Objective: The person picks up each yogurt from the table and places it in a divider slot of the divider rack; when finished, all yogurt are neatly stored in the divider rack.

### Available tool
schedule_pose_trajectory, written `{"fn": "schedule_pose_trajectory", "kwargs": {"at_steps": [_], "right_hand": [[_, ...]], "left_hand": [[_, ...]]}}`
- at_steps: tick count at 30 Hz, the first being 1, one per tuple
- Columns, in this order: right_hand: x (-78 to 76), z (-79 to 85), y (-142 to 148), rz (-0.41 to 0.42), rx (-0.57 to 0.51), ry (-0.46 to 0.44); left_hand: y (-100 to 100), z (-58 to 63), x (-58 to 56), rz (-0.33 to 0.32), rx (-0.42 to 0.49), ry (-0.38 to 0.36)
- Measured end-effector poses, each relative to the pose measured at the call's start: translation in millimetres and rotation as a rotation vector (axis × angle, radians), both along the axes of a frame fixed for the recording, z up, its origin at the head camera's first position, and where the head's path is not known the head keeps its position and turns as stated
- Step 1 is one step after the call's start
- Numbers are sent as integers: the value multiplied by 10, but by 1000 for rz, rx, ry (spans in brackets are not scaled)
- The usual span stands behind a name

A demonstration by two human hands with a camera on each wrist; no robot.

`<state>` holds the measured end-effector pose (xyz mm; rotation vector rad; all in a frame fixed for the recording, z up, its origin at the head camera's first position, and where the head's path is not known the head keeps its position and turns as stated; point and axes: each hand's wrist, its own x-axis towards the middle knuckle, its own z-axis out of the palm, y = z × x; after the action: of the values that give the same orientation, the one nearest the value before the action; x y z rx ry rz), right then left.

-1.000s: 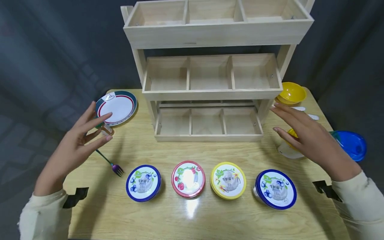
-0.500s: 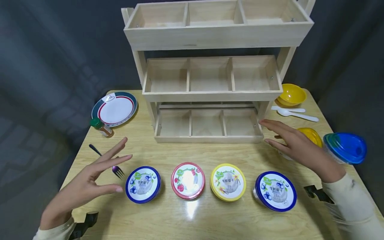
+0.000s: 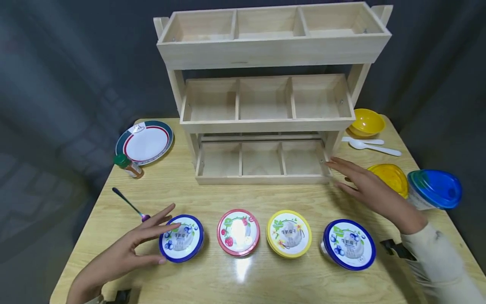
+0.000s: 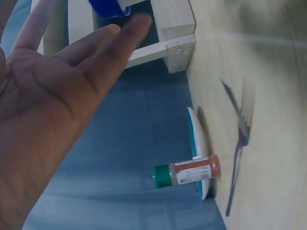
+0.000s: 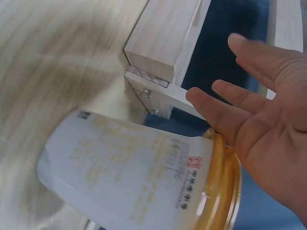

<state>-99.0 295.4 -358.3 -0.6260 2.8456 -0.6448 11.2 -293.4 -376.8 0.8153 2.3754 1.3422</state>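
My left hand (image 3: 125,255) hangs at the left edge of a blue-lidded tub (image 3: 186,238), fingers over its lid and thumb held apart; contact is unclear. In the left wrist view a blue lid (image 4: 106,7) shows beyond the fingertips. My right hand (image 3: 370,190), fingers extended and holding nothing, is by the right end of the wooden shelf's lowest tray (image 3: 262,180). Beside it stands a yellow-lidded tub (image 5: 129,167), partly hidden by the hand in the head view. A red-lidded tub (image 3: 238,232), a yellow-lidded tub (image 3: 289,234) and another blue-lidded tub (image 3: 349,245) stand in the front row.
The three-tier wooden shelf (image 3: 265,126) stands at the back, each tier divided into compartments. On the left are a plate (image 3: 146,143), a green-capped spice jar (image 3: 129,166) and a fork (image 3: 127,199). Rightward are a yellow bowl (image 3: 366,122), white cutlery (image 3: 373,147) and a blue-lidded container (image 3: 434,188).
My left hand has come down and rightward from beside the spice jar, past the fork, to the left blue-lidded tub. The right hand has shifted left and down toward the lowest tray.
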Motion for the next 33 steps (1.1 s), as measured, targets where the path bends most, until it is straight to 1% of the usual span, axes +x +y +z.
{"fn": "schedule_pose_trajectory", "kwargs": {"at_steps": [3, 4, 9, 15, 18, 20, 24, 28, 31, 33], "right_hand": [[-24, -21, -4, 1, -14, -19], [-30, -29, -4, 2, -19, -20], [-46, -99, 0, 14, -61, 15], [-62, -191, -24, -41, -105, -5], [-81, -233, -24, -68, -134, -22], [-97, -263, -18, -87, -157, -38], [-131, -320, 1, -136, -177, -90], [-162, -392, 26, -161, -193, -136], [-172, -450, 31, -181, -217, -119], [-176, -490, 34, -198, -235, -95]], "left_hand": [[-6, -33, 28, 0, 12, -81], [-8, -43, 33, -3, 13, -90], [1, -88, 48, 24, 27, -182], [6, -164, 51, 64, 44, -316], [-11, -194, 52, 97, 29, -364], [-19, -217, 49, 109, 37, -395], [-22, -264, 47, 104, 97, -450], [-15, -313, 50, 68, 204, -497], [-7, -357, 55, 29, 289, -505], [-6, -382, 61, 17, 313, -486]]}}
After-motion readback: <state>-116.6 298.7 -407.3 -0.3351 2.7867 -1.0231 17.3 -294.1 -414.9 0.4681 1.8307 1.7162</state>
